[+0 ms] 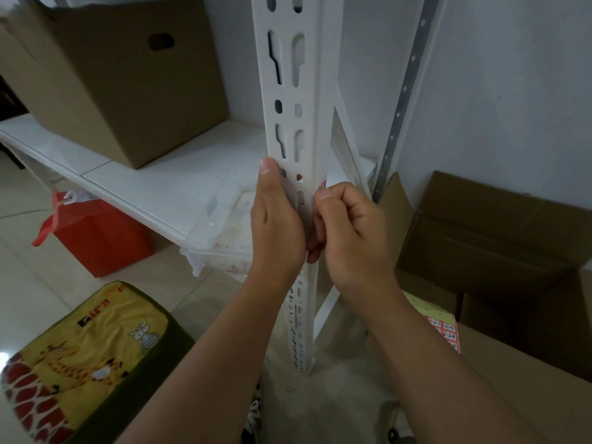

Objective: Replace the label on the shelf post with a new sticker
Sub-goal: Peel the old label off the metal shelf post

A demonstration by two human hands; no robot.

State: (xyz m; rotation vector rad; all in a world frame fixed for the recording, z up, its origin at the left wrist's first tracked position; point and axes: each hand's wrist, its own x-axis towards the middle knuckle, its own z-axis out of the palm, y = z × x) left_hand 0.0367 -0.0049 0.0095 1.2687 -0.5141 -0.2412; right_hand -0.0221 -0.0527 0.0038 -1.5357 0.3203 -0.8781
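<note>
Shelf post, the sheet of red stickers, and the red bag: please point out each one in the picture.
shelf post [290, 100], head view, on its slotted front face above the hands.
sheet of red stickers [447, 331], head view, on its red printed labels.
red bag [105, 238], head view, on its front side under the shelf.

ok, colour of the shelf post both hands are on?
White, with punched slots: the shelf post, clearest in the head view.

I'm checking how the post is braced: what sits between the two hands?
In the head view, the white shelf post runs between the left hand and right hand; nothing else separates them.
</note>
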